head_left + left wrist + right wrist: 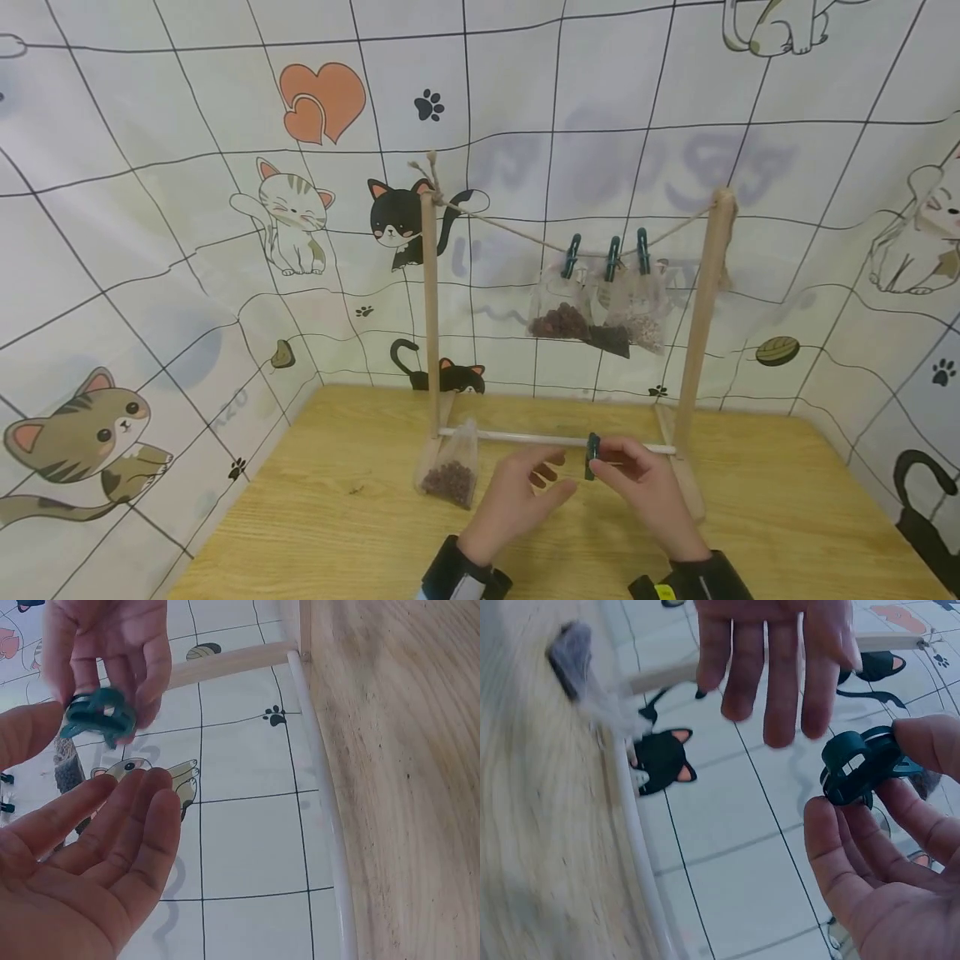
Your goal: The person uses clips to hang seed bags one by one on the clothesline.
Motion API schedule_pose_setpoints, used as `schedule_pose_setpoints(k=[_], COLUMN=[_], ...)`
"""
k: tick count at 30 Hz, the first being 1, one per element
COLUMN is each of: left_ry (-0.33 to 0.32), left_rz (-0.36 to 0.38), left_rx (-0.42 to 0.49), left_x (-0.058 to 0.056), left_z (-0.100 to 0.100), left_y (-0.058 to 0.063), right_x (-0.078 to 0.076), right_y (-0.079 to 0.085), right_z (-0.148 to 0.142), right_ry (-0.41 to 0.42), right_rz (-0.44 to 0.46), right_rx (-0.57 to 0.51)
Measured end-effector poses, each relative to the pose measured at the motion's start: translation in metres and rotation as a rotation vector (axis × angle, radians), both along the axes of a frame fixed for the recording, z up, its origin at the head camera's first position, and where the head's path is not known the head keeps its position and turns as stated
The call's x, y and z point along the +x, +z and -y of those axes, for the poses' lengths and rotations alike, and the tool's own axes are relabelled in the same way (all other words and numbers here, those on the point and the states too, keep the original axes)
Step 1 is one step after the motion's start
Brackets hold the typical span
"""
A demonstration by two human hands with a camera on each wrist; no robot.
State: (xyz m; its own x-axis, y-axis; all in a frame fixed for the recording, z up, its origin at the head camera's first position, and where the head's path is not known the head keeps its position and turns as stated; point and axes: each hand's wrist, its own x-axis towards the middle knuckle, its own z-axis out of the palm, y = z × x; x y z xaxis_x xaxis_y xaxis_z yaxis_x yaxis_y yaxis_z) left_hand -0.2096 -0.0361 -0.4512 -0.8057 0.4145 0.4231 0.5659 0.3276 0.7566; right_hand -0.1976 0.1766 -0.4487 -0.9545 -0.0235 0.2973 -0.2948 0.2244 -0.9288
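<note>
A dark green clothespin (592,457) is pinched between the thumb and fingers of my right hand (647,492), above the table in front of the wooden frame. My left hand (517,493) is held close by, palm turned toward the clothespin, its fingers loosely extended and holding nothing. In the right wrist view the clothespin (862,765) shows its looped body between thumb and fingertips. The left wrist view shows a small gap between my left hand (97,862) and the clothespin (101,716). Left of my hands, a clear bag of dark reddish pieces (452,477) stands against the frame's left foot.
A twine line (510,230) sags between two wooden posts (430,317). Three green clothespins hold bags on it: reddish pieces (561,322), dark contents (609,338) and pale bits (645,327). A white rod (525,437) joins the posts low above the wooden table (315,517).
</note>
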Motion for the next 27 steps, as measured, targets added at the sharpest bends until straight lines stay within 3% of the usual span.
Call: schedule_pose_setpoints(k=[11,20,27], left_ry=[0.009,0.034,0.033], left_rz=[-0.027,-0.074,-0.104], left_rx=[0.027,0.015,0.004], left_x=[-0.003,-0.004,-0.003], left_z=[-0.003,-0.003,0.002], left_y=[-0.004,-0.004,-0.002], right_x=[0.0,-0.001,-0.002], right_y=[-0.011,-0.013,-0.012], right_z=[0.013,0.014,0.006], right_ry=[0.168,0.158,0.152], right_rz=[0.018,0.062,-0.031], right_rx=[-0.09,-0.093,-0.003])
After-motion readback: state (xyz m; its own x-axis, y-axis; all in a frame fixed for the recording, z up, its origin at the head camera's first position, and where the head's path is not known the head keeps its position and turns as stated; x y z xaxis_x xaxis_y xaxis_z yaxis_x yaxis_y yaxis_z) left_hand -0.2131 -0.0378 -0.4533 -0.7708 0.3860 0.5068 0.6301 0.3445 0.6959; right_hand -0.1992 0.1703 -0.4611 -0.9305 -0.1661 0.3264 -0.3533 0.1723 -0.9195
